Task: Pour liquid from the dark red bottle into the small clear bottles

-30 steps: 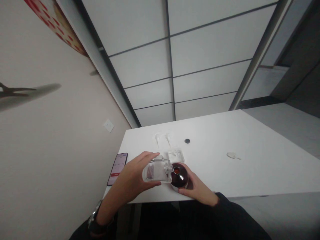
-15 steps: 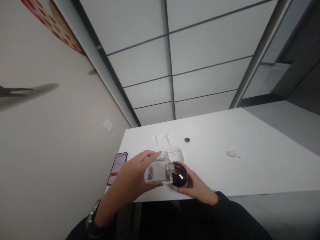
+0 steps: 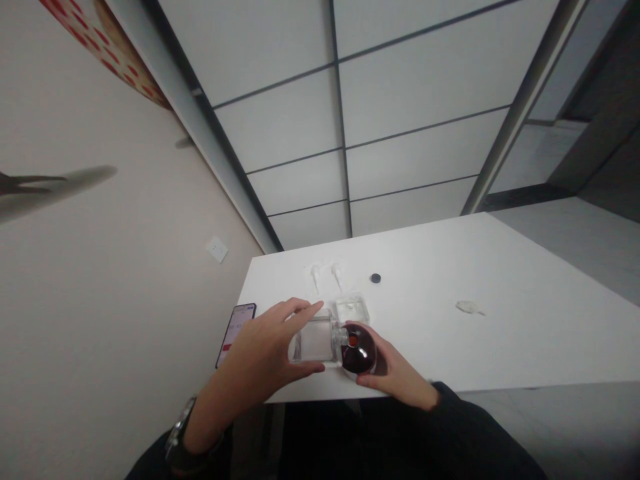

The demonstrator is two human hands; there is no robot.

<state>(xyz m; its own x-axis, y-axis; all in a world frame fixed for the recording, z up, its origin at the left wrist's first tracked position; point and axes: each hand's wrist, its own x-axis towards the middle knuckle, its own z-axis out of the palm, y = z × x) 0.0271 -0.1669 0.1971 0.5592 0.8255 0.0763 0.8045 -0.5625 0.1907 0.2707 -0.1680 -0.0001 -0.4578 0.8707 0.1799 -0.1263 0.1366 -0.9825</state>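
Observation:
My left hand [image 3: 273,343] is closed around a clear square bottle [image 3: 316,339], which lies tilted on its side with its threaded neck pointing right. That neck meets the open mouth of a dark brown round bottle [image 3: 361,352]; whether they touch I cannot tell. Wrapped around the brown bottle's right side is my right hand [image 3: 395,373]. Just behind both bottles stands a second clear square container [image 3: 352,308]. Farther back lie two white pump heads [image 3: 315,279] and a small black cap [image 3: 375,278].
A phone [image 3: 235,333] with a lit screen lies at the table's left edge, partly behind my left hand. Toward the right of the white table [image 3: 525,280] is a small pale crumpled item [image 3: 470,307]. A wall with a socket [image 3: 217,249] borders the left side.
The clear bottle's neck has shifted slightly left and its body lies a little more level. My right hand and the brown bottle stay nearly in place. The view has shifted slightly.

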